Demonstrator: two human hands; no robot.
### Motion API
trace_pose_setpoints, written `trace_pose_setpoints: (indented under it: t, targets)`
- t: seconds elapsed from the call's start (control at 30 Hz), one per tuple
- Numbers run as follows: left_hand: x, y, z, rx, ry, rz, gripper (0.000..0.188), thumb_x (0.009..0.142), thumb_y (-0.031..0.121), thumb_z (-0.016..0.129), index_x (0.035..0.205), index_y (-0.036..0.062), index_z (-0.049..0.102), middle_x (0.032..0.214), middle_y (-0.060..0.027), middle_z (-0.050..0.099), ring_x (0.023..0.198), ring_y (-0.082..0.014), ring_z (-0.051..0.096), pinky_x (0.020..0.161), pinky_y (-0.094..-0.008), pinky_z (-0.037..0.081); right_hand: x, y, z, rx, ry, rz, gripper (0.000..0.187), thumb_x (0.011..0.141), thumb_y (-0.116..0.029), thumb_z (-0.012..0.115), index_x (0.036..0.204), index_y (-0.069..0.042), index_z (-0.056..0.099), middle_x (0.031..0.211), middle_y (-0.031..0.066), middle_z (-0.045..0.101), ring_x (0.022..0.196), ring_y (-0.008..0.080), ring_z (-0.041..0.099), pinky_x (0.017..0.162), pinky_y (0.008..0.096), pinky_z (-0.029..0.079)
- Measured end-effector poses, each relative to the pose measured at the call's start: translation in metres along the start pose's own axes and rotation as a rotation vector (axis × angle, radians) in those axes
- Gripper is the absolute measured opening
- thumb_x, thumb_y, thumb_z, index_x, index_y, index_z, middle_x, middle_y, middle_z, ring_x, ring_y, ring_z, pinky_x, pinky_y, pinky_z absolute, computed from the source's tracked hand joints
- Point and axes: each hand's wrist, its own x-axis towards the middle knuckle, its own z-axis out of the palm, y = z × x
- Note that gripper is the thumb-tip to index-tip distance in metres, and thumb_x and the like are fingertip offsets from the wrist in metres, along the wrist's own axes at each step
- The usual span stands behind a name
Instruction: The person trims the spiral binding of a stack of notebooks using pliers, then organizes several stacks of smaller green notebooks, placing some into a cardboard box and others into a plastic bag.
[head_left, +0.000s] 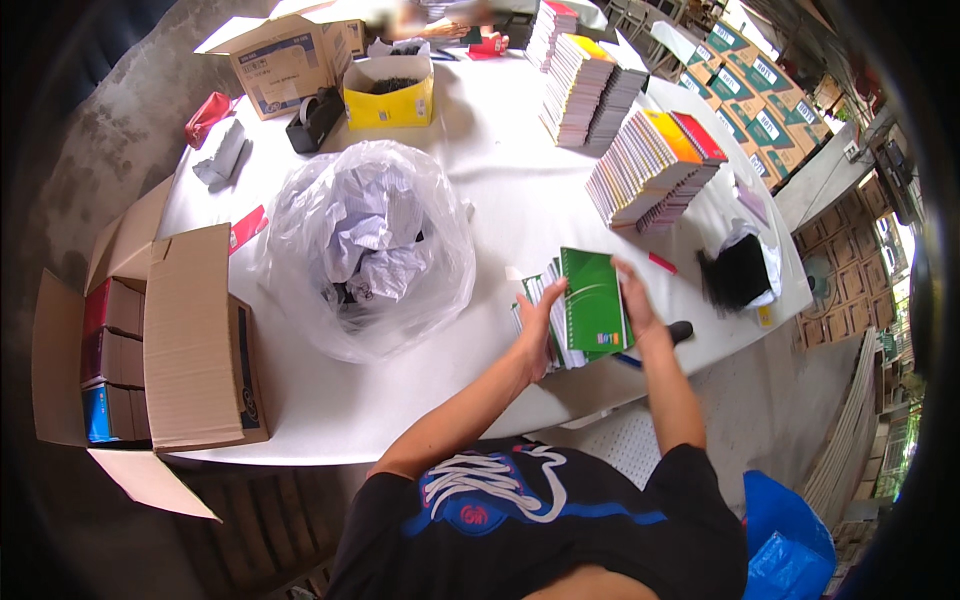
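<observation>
Between my two hands, near the front edge of the table, is a bunch of spiral notebooks (pixel 594 292) with green covers. The top one faces up, and the edges of others fan out to its left. My left hand (pixel 540 322) grips the bunch from its left side, thumb across the pages. Along the right edge, my right hand (pixel 636 296) closes on the same notebooks, its fingers partly hidden behind them. A small red object (pixel 662 262) lies just right of my right hand. Beyond it rise tall stacks of spiral notebooks (pixel 645 165) with yellow and red covers.
A clear plastic bag (pixel 440 270) of crumpled paper stands mid-table. At left is an open carton (pixel 195 340) holding packed notebooks. Farther back are a yellow box (pixel 390 108), a tape dispenser (pixel 318 120) and another carton (pixel 285 70). A black-filled bag (pixel 745 268) sits right. Another person's hands show at the far side.
</observation>
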Motion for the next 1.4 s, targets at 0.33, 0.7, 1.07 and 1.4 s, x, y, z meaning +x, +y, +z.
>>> trace_pose_setpoints:
  t: [0.33, 0.7, 1.07, 1.4]
  targets:
    - [0.002, -0.01, -0.023, 0.014, 0.052, 0.052, 0.097, 0.079, 0.077, 0.043, 0.147, 0.0122, 0.019, 0.146, -0.0116, 0.033, 0.132, -0.0283, 0.037, 0.107, -0.0453, 0.033, -0.002, 0.012, 0.021, 0.05, -0.041, -0.023, 0.066, 0.087, -0.056, 0.049, 0.126, -0.003, 0.051, 0.112, 0.0107, 0.061, 0.099, 0.0208, 0.06, 0.088, 0.0358, 0.048]
    - [-0.311, 0.056, -0.072, 0.451, -0.372, 0.289, 0.106, 0.069, 0.041, 0.079, 0.149, 0.0069, 0.019, 0.152, -0.0163, 0.025, 0.138, -0.0313, 0.029, 0.111, -0.04, 0.024, -0.091, -0.061, 0.014, -0.215, 0.551, -0.812, 0.073, 0.082, -0.047, 0.054, 0.145, -0.016, 0.033, 0.151, 0.0108, 0.027, 0.141, 0.0308, 0.018, 0.105, 0.0659, 0.007]
    - [-0.525, 0.133, -0.164, 1.695, 1.568, 0.833, 0.088, 0.058, 0.007, 0.08, 0.138, 0.0079, 0.043, 0.14, -0.0117, 0.045, 0.131, -0.0333, 0.039, 0.108, -0.0437, 0.031, -0.095, -0.016, 0.259, -1.478, -0.322, -1.019, 0.072, 0.07, -0.026, 0.077, 0.133, -0.006, 0.049, 0.144, 0.022, 0.035, 0.128, 0.0357, 0.041, 0.105, 0.0392, 0.034]
    - [-0.606, 0.243, -0.303, 1.938, 1.075, 0.85, 0.087, 0.043, 0.045, 0.079, 0.125, 0.0242, 0.059, 0.141, -0.0084, 0.044, 0.132, -0.0335, 0.038, 0.105, -0.055, 0.029, -0.011, 0.039, 0.532, -1.321, -1.234, -0.752, 0.078, 0.072, -0.031, 0.079, 0.137, -0.005, 0.045, 0.139, 0.0238, 0.043, 0.129, 0.0351, 0.044, 0.104, 0.0457, 0.036]
